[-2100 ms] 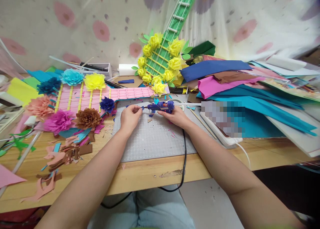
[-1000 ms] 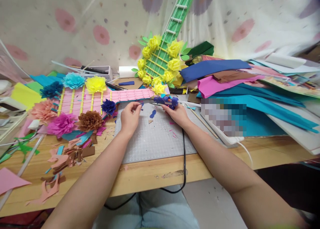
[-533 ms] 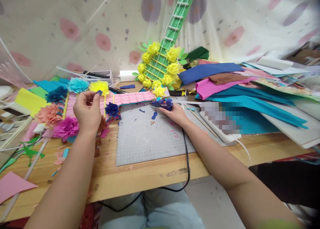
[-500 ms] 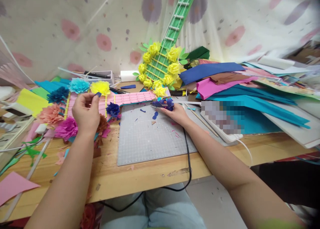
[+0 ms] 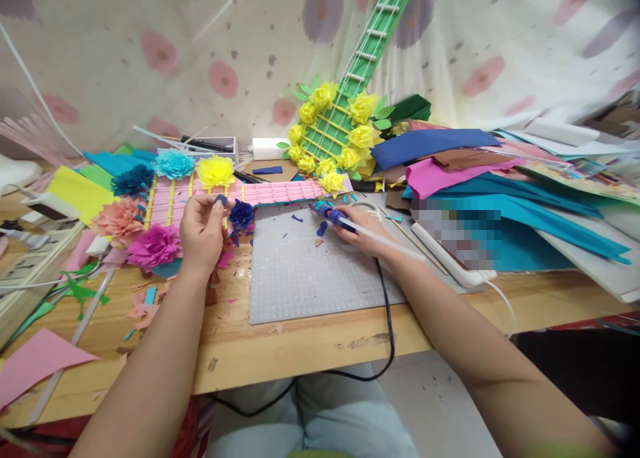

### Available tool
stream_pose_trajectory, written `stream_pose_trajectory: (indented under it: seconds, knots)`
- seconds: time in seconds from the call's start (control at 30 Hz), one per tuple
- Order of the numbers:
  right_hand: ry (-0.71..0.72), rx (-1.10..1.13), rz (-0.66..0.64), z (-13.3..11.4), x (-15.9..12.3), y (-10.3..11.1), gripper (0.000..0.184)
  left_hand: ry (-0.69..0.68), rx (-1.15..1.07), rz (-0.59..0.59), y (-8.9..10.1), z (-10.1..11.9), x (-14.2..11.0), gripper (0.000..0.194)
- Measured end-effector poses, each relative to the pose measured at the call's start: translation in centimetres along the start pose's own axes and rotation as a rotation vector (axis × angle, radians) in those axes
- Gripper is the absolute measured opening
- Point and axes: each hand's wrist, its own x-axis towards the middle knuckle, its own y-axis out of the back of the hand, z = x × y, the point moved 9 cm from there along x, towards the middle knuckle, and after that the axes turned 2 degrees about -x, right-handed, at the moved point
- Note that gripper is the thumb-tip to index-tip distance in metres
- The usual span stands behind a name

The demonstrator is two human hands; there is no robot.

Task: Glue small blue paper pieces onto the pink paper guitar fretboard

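My left hand (image 5: pixel 201 237) pinches a small dark blue paper piece (image 5: pixel 221 200) between thumb and fingertips. It hovers over the body of a pink paper guitar (image 5: pixel 161 201), just left of a dark blue paper flower (image 5: pixel 241 214). My right hand (image 5: pixel 369 229) is wrapped round a blue hot glue gun (image 5: pixel 340 218), its nozzle pointing left over the grey cutting mat (image 5: pixel 300 278). A pale glue stick (image 5: pixel 387 238) sticks out of the gun's back. Yellow (image 5: pixel 215 172), light blue (image 5: pixel 174 164) and magenta (image 5: pixel 154 247) paper flowers edge the guitar body.
A green guitar (image 5: pixel 327 126) with yellow flowers leans on the curtain behind. Coloured paper sheets (image 5: pixel 450 148) pile up at right, by a white-edged tray (image 5: pixel 440 251). The gun's black cord (image 5: pixel 389 325) hangs over the table edge. Paper scraps (image 5: pixel 145 308) litter the left side.
My left hand has shifted right with the blue paper piece, closer to the dark blue flower. The glue gun has tilted, and its stick shows more clearly. The whole view has swung slightly left.
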Motion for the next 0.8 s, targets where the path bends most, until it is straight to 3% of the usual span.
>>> stream_pose_trajectory:
  seconds: [0.07, 0.2, 0.27, 0.53, 0.63, 0.8]
  knots:
    - [-0.041, 0.009, 0.003, 0.2, 0.3, -0.7, 0.034, 0.022, -0.008, 0.052, 0.4, 0.0, -0.1, 0.025]
    - [-0.342, 0.088, 0.038, 3.4, 0.3, -1.4, 0.035, 0.094, -0.027, 0.072, 0.4, -0.8, 0.0, 0.027]
    - [-0.423, 0.155, 0.052, 4.6, 0.3, -1.5, 0.035, 0.094, 0.024, 0.062, 0.3, -1.1, 0.0, 0.027]
    - [-0.38, 0.179, 0.101, 5.2, 0.8, -1.3, 0.032, -0.001, 0.678, 0.183, 1.6, 1.0, -0.9, 0.014]
    - [-0.36, 0.183, 0.105, 5.2, 0.7, -1.3, 0.031, 0.007, 0.783, 0.218, 2.0, 1.6, -1.0, 0.011]
    - [-0.298, 0.312, 0.181, 5.5, 0.9, -0.6, 0.039, -0.107, 0.821, 0.239, 2.3, 2.3, -0.7, 0.008]
